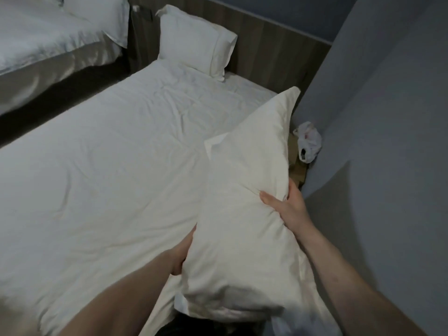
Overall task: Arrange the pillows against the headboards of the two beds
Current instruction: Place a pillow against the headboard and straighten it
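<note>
I hold a white pillow (pixel 244 204) above the right side of the near bed (pixel 109 166). My right hand (pixel 288 204) grips its right edge, thumb on top. My left hand (pixel 181 253) grips its left side from underneath, fingers mostly hidden behind the pillow. A second white pillow (pixel 194 42) leans upright against the wooden headboard (pixel 266 44) at the left part of this bed. The other bed (pixel 48 32) lies at the upper left, with white bedding and a pillow corner (pixel 104 13) just visible at its head.
A grey wall (pixel 375 117) runs close along the bed's right side. In the narrow gap by the wall sit a white plastic bag (pixel 308 141) and a brown cardboard box (pixel 297 166). A dark aisle (pixel 60 103) separates the two beds.
</note>
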Demonstrator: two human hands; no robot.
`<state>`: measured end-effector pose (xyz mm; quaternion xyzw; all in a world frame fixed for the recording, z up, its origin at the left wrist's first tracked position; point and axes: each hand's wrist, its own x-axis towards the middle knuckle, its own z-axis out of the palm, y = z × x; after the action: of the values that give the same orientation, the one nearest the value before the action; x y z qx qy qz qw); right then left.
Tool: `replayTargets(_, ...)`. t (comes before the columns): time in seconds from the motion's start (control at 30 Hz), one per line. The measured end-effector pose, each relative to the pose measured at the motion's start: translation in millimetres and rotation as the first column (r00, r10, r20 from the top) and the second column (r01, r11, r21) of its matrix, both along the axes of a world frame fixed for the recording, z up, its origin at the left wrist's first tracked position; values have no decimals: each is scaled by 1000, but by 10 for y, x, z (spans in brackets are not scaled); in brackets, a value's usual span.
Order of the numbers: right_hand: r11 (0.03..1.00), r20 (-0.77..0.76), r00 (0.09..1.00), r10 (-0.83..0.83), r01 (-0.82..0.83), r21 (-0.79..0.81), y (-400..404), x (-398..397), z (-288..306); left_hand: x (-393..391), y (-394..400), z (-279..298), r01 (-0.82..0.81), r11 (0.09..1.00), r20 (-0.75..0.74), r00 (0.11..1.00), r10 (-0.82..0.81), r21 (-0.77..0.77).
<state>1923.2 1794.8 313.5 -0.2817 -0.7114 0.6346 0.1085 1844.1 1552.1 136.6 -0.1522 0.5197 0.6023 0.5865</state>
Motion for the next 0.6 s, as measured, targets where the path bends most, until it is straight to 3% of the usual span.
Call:
replayTargets(0.13,989,134,990,34,-53,140,582,-111,-139,-838,151,203,-179,952,-277,955,107,-248)
replayTargets(0.23,976,226,973,48,-94,196,921,-205,-270,-1512,281,702,-326,923,-561,811,164,-202)
replayTargets(0.3,987,298,952,67,-107,119,1030,-317,-364,-1850,440,1164,-314,939,-702,700,129,-140)
replayTargets(0.37,986,453,879,146,-168,9,1140,-422,-486,-2101,669,1494,-278,954,-785,613,89,-109)
replayTargets(0.43,946,645,708,286,-316,-73,1273,-524,-582,-2243,940,1721,-229,969,-827,559,57,-88)
replayTargets(0.5,911,715,615,332,-405,-75,1459,-732,-590,-2273,1228,1896,-150,985,-866,499,0,-87)
replayTargets(0.53,912,695,650,308,-411,-19,1576,-893,-555,-2274,1358,1949,-105,989,-889,456,-45,-104)
replayTargets(0.6,941,557,808,191,-312,130,1823,-1295,-352,-2303,1585,1972,-3,988,-910,390,-142,-155)
